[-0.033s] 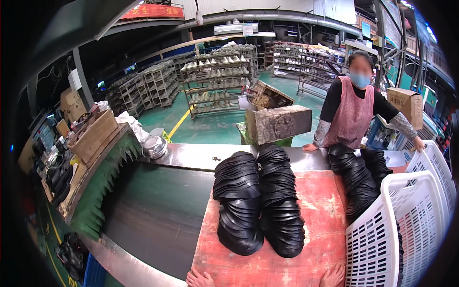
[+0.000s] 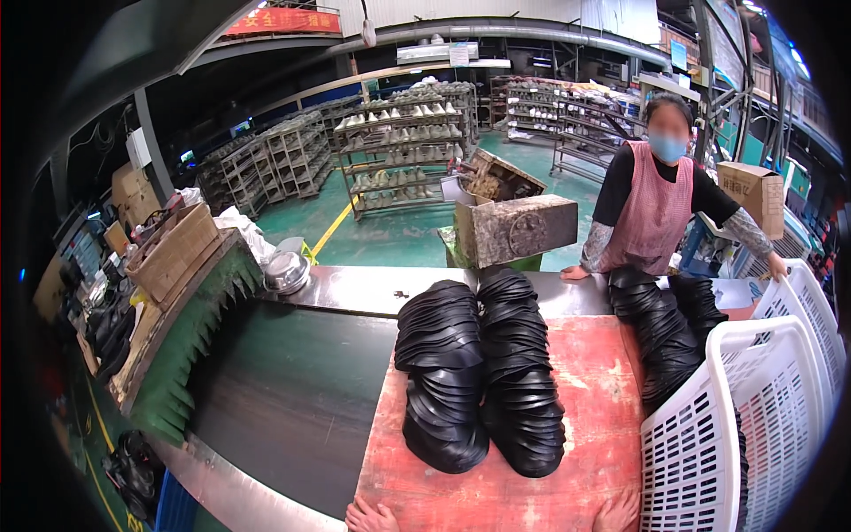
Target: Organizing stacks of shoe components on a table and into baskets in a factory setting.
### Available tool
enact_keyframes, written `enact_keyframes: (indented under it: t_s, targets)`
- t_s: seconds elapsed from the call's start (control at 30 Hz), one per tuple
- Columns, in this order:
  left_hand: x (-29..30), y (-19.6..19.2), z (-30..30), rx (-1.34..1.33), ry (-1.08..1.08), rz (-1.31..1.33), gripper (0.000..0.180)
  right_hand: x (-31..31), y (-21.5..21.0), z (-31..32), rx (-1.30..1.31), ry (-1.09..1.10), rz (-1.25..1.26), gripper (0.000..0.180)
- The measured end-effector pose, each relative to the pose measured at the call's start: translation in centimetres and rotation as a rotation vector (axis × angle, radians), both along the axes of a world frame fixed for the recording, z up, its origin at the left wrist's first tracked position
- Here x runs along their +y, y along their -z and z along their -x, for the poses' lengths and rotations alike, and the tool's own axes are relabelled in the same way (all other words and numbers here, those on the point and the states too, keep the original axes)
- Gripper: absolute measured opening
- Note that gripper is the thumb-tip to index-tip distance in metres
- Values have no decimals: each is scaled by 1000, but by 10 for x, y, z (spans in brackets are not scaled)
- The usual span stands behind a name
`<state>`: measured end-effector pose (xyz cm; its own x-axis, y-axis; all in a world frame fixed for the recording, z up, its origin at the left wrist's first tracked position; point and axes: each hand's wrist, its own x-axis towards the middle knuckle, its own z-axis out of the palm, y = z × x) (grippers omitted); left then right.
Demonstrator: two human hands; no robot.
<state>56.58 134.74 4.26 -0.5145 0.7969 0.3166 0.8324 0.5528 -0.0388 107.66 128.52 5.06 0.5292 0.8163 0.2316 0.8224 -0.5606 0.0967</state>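
L hand (image 2: 372, 516): fingers loosely spread on near L corner of red board (image 2: 596, 390), nothing held that shows; palm cut off by frame. R hand (image 2: 618, 512): fingers extended, a bit apart, on board's near R part, likewise w/ no visible grip on anything. Black curved pcs (image 2: 441, 355) in two side-by-side stacks on board, ahead of & btwn both sets of fingers, untouched by them. White basket (image 2: 687, 443) just R of R fingers. Dark belt (image 2: 284, 381) ahead-L of L fingers. Co-worker (image 2: 649, 208) well beyond R fingers, one hand (image 2: 574, 273) on metal strip (image 2: 355, 288), other hand (image 2: 777, 267) on 2nd basket (image 2: 808, 310)
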Motion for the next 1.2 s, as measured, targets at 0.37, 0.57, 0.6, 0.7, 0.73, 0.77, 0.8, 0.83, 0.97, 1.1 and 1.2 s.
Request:
enact_keyframes:
  t_s: [0.37,0.57,0.6,0.7,0.73,0.77,0.8,0.83,0.97,1.1,1.2]
  targets:
    - [-2,-2,0,5,9,15,62,-5,20,-6,-21,4,-15,53]
    - [0,1,0,29,10,4,61,-6,32,-9,-27,10,-32,54]
    - [0,0,0,34,20,-3,61,-7,33,-11,-27,10,-30,54]
    - [0,-3,-1,29,16,5,61,-9,31,-11,-29,-1,-21,54]
    - [0,-2,-2,30,17,9,61,-8,29,-9,-25,5,-24,53]
    - [1,-2,-2,40,8,11,61,-7,27,-8,-22,12,-26,53]
    - [0,-2,-2,51,-1,12,61,-6,25,-6,-22,13,-23,53]
    - [1,-4,-2,53,2,13,61,-4,21,-4,-17,18,-46,53]
    - [-2,-5,0,82,19,-8,60,1,-3,4,30,4,-51,52]
    - [-1,-3,-1,101,41,-27,59,-3,2,-2,-11,-40,-47,51]
    - [4,-6,-5,67,56,15,61,-6,8,-6,-29,-14,-50,50]
